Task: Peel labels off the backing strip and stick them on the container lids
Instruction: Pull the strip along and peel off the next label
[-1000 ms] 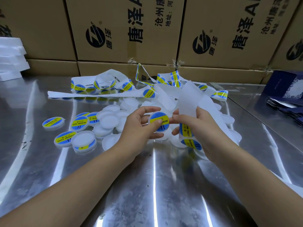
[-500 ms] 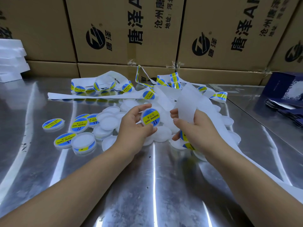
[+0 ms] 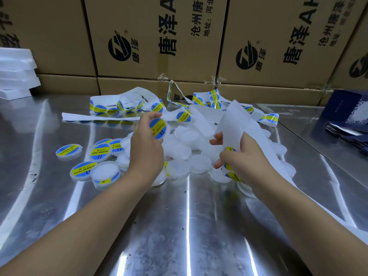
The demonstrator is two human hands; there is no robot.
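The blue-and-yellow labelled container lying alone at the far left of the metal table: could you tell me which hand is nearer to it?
Left. The left hand is just right of that container; the right hand is farther right.

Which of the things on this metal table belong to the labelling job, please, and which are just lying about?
Job:
- round white lid with blue-yellow label in left hand
- white backing strip in right hand
- plain white plastic lids

Lying about:
- brown cardboard boxes
- white foam sheets
- dark blue packets

Left hand (image 3: 146,154) grips labelled lid (image 3: 158,128); right hand (image 3: 242,159) pinches backing strip (image 3: 232,124) above lid pile (image 3: 185,150).
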